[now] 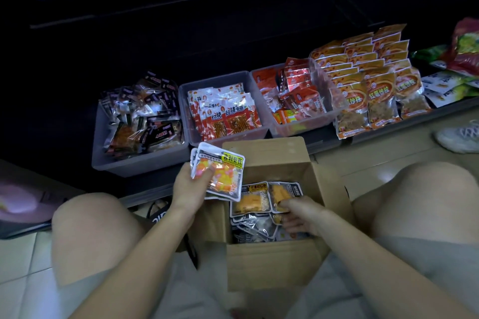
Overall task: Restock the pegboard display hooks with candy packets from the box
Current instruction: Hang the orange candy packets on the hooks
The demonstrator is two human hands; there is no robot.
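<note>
Glossy clear-fronted candy packets with orange and yellow sweets and a yellow label (219, 173), a small fanned stack, sit in my left hand (190, 183); thumb curled over the front, fingers behind. I hold them just above the near-left corner of the open brown cardboard box (272, 264).

My right hand (298, 215) is down inside the box, fingers curled onto the lower edge of a black-edged packet of orange candy (281, 195). I read it as a pinch on that packet. A twin packet (250, 200) lies just left of it, touching, on top of a loose heap of more silvery-black packets (255, 231) filling the box floor.

The box stands on the pale tiled floor between my bare knees, far flap upright.

Beyond the box, on a low dark shelf, three grey plastic bins in a row: left bin (124, 160) with black-and-clear snack packs, middle bin (233, 137) with red-and-white packs, right translucent bin (300, 126) with red packs. Right of them, rows of orange-and-gold bags (368, 80) standing upright, unboxed.

Far right, near the shelf edge, a white mesh shoe (460, 137) on the floor.

Top of the view: bagged goods hang in the dark; hooks too dim to make out.
</note>
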